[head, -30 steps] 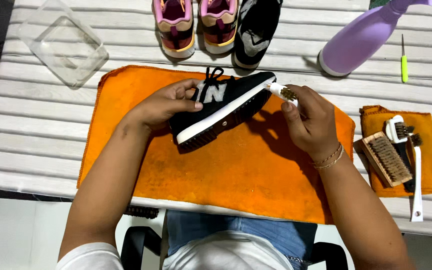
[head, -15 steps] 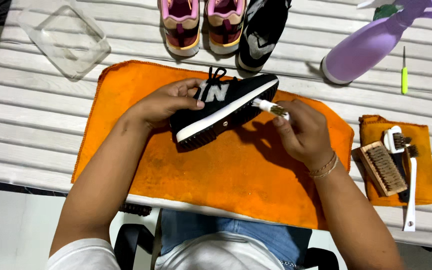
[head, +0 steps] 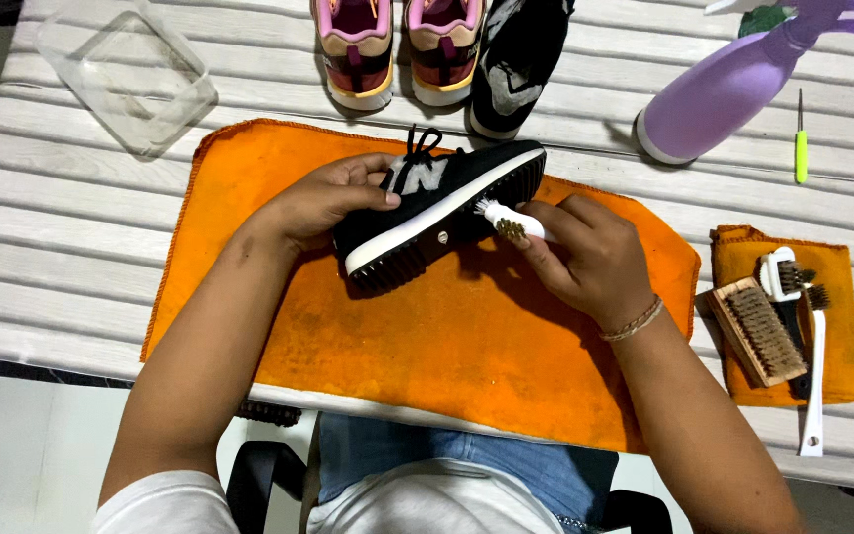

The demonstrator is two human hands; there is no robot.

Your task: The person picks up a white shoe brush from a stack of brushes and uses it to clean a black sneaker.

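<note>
right hand (head: 590,259): fingers closing around a small white brush (head: 511,222), its bristles touching the shoe's white midsole.
left hand (head: 323,198): fingers wrapping over the upper, pinning the shoe (head: 442,203) on its side.
shoe: lying tilted on the orange cloth (head: 447,346), sole facing the person; probably light, with a soft upper and a stiffer sole, so gripping at the collar and upper is looking steadiest.
cloth: likely giving some grip, keeping the shoe from sliding.
right side: brushes (head: 778,316) resting on a second orange rag.
far: more shoes (head: 437,49), purple bottle (head: 733,84), clear tray (head: 126,74).
</note>
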